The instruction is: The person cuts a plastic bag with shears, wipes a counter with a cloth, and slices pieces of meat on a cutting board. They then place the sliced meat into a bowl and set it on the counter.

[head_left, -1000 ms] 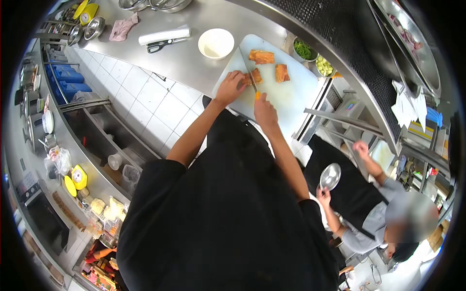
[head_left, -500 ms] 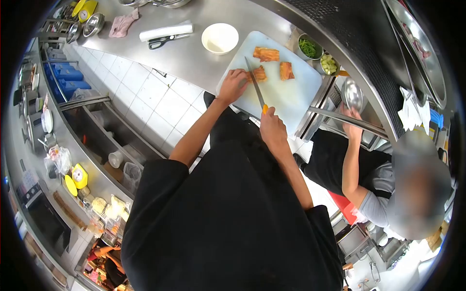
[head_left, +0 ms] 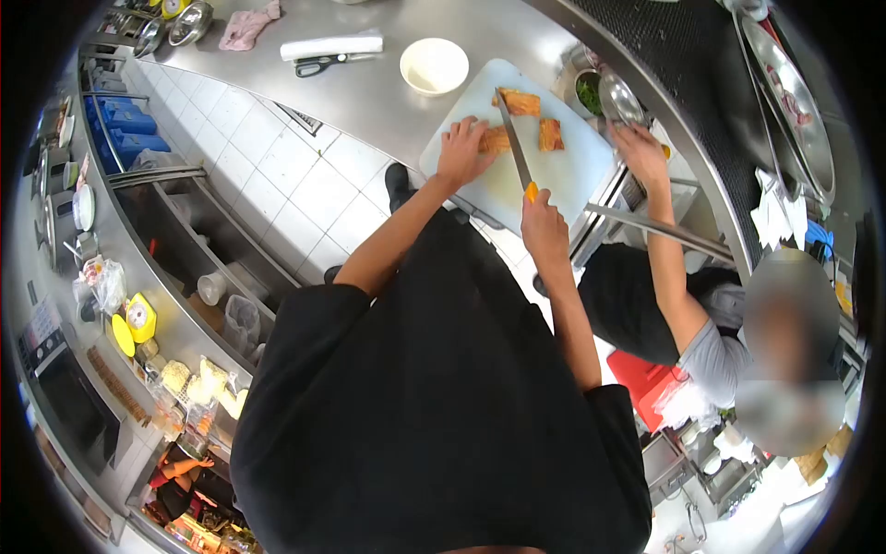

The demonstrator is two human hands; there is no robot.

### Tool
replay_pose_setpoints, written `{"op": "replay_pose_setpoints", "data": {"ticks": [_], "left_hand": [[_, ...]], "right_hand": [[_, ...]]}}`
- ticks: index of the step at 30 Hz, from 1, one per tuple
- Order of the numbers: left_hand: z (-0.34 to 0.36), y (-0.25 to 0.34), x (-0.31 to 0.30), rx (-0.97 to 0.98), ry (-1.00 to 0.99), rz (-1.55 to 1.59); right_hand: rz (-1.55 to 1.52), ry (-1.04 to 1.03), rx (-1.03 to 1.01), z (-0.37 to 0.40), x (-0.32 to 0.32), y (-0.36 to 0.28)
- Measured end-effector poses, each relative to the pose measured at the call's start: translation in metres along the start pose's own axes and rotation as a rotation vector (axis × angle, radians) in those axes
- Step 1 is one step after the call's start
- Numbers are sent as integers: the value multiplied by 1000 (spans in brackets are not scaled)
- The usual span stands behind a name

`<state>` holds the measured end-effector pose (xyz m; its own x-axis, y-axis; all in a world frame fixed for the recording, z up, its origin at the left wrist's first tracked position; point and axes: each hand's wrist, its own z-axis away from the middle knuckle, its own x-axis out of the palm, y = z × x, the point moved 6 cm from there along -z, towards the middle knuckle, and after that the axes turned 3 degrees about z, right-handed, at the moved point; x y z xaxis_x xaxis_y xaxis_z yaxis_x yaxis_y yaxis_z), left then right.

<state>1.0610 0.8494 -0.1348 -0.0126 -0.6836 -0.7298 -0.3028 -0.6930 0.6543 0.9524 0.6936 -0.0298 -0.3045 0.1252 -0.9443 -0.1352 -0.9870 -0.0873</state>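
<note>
Far left of the cutting board (head_left: 577,166), something yellow (head_left: 173,7) is cut off by the top edge, leaving too little for me to name. On the board's left half, my left grip (head_left: 469,155) has bent fingers over one end of the left food piece (head_left: 497,140); they hide that end, and I cannot tell whether they pinch it. The knife (head_left: 517,138) slants across the board, its tip covering a corner of the far food piece (head_left: 524,103); I can't make out whether they touch. At the board's near edge, my right grip (head_left: 546,228) is closed around the knife, hiding most of the handle. Past the board's right edge, a steel bowl (head_left: 621,99) in a co-worker's hand (head_left: 639,152) partly hides the chopped greens (head_left: 589,96).

Around the board, on the surface (head_left: 397,111) to its left, are a pink cloth (head_left: 249,25), black-handled scissors (head_left: 328,63) just beside a white roll (head_left: 332,45), and a white bowl (head_left: 434,66) near the board. The right food piece (head_left: 551,136) lies on the board, right of the blade. Right of the board, the co-worker's forearm blocks part of a metal rail (head_left: 701,243).
</note>
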Motion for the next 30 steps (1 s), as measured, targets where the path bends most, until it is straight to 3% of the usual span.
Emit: {"op": "replay_pose_setpoints", "data": {"ticks": [5, 17, 23, 30], "left_hand": [[-7, 1, 20, -16, 44, -117], [-9, -7, 14, -68, 41, -31], [-16, -4, 18, -71, -33, -91], [-21, -2, 23, -69, -67, -125]], "right_hand": [[-8, 21, -12, 6, 12, 4], [74, -62, -21, 24, -9, 23], [72, -45, -41, 15, 8, 28], [-79, -13, -3, -28, 84, 36]]}}
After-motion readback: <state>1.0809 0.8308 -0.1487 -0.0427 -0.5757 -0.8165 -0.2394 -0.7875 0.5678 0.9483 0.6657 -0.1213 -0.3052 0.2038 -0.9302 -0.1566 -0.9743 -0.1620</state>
